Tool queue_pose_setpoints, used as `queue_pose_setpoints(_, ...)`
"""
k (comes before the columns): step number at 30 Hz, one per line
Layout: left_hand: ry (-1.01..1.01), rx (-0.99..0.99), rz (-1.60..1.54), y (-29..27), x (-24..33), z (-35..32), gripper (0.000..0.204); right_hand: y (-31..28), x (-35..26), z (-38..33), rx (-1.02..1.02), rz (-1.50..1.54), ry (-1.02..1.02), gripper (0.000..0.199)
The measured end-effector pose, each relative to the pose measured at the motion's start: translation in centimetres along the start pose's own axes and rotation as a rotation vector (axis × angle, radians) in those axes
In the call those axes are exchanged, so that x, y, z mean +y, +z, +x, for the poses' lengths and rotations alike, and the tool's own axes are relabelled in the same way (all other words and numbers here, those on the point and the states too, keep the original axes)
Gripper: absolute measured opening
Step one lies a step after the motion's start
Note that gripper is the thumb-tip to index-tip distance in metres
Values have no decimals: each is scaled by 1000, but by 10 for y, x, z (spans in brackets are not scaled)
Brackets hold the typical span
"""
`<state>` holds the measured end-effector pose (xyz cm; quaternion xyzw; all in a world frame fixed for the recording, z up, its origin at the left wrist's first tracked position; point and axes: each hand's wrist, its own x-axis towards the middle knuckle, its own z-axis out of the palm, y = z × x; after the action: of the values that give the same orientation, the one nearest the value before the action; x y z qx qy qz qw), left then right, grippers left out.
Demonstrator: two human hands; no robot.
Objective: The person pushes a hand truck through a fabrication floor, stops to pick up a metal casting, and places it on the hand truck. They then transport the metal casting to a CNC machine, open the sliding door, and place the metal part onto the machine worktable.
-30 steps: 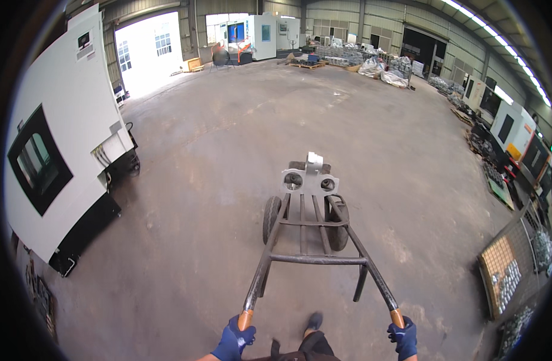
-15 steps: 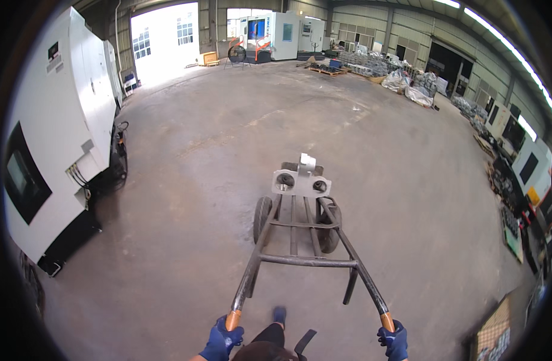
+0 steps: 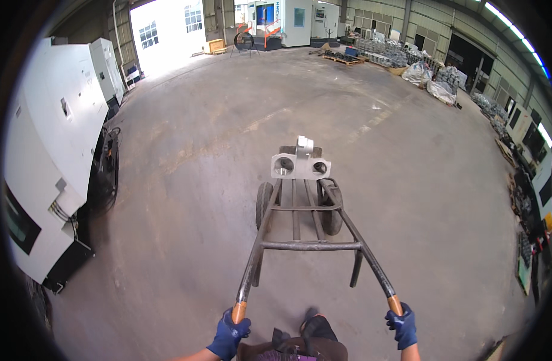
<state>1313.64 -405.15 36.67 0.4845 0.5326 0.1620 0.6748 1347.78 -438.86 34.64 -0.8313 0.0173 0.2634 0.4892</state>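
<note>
Moderately bright, fairly even light covers the concrete floor around the two-wheeled hand cart, which looks crisp. Beyond the cart to its left, the doorway glares nearly white; far to its right shine ceiling strip lights. Left of the cart, fisheye distortion tilts the machine-tool enclosure, deeply shadowed underneath.

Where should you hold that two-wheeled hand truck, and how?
Probably the hand truck is best held by the left brown grip and right brown grip, coming from the near end, one hand around each. Its handle bars spread apart toward you, leaving standing room between, while the wheels and grey metal casting sit at the far end.
</note>
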Motion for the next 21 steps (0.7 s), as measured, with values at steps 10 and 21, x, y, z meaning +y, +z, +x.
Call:
queue_pose_setpoints(10,-106,119,21,46,121,243,52,131,-168,217,-18,-17,-4,42)
queue_pose_setpoints(21,-90,137,-53,85,291,509,49,285,-366,457,-78,-84,-48,40)
